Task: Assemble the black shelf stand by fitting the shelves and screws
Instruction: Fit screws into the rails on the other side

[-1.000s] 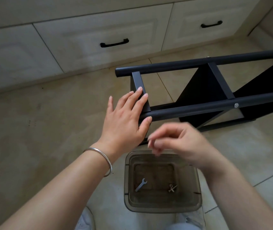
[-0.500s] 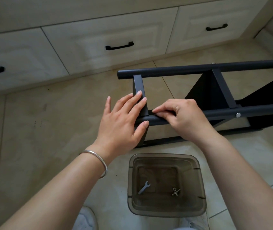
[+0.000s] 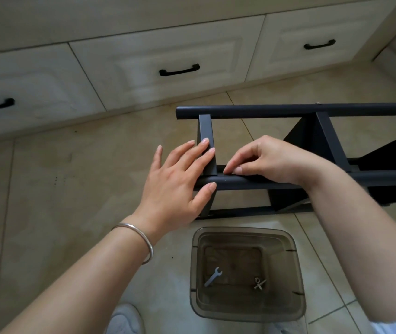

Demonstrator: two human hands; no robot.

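The black shelf stand [image 3: 288,111] lies on its side on the tiled floor, with its poles running to the right. My left hand [image 3: 175,182] presses flat, fingers straight, on the end shelf panel [image 3: 206,128] and on the end of the near pole [image 3: 240,183]. Just to its right, my right hand [image 3: 269,160] rests on that near pole. Its thumb and forefinger pinch what seems to be a small screw on top of the pole beside the panel. The fingertips mostly hide it. A second shelf panel [image 3: 332,143] sits fixed further right.
A translucent brown bin [image 3: 240,230] stands on the floor right below the stand, holding a small wrench [image 3: 213,276] and a metal fitting [image 3: 259,283]. Cream drawers with black handles [image 3: 179,69] line the far side. My white shoe [image 3: 124,319] shows at the bottom.
My right hand rose from above the bin with fingers pinched and settled on the near pole beside the end panel. The left hand stayed pressed on the panel.
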